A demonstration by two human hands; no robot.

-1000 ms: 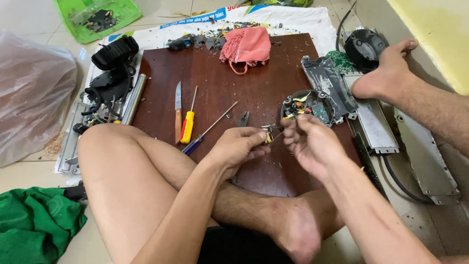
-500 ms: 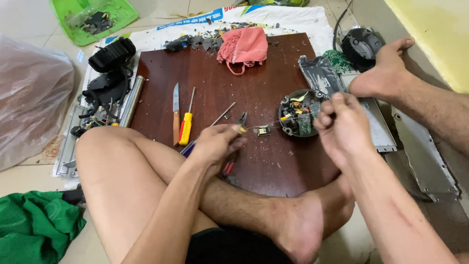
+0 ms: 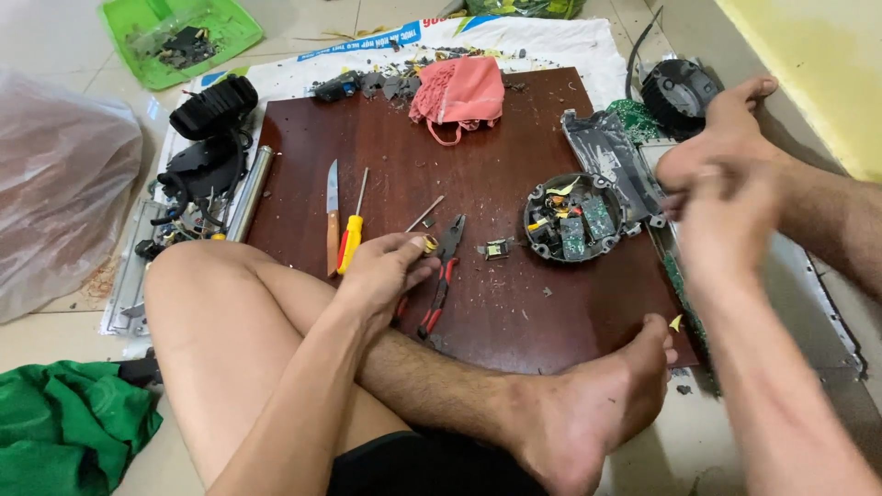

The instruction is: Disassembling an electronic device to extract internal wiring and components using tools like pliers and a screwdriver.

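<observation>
The left hand [image 3: 384,272] rests on the dark wooden board [image 3: 478,156], its fingers curled closed around a small yellowish part [image 3: 429,244] pinched at the fingertips. Just beside it, touching or nearly touching the thumb side, lie red-handled pliers [image 3: 441,276], jaws pointing away from the person. A little farther right on the board sits a small metal component [image 3: 497,248], and beyond it a round black housing [image 3: 571,218] filled with circuit pieces. The right hand [image 3: 726,216] is raised above the board's right edge, blurred, so I cannot tell whether it is open or closed or holds anything. Left of the left hand lie a yellow-handled screwdriver [image 3: 350,241] and a knife [image 3: 332,219], side by side. At the far edge of the board rests a pink cloth mask [image 3: 462,89]. A green tray [image 3: 175,37] sits on the floor beyond, and green fabric [image 3: 64,432] lies by the person's left knee.
</observation>
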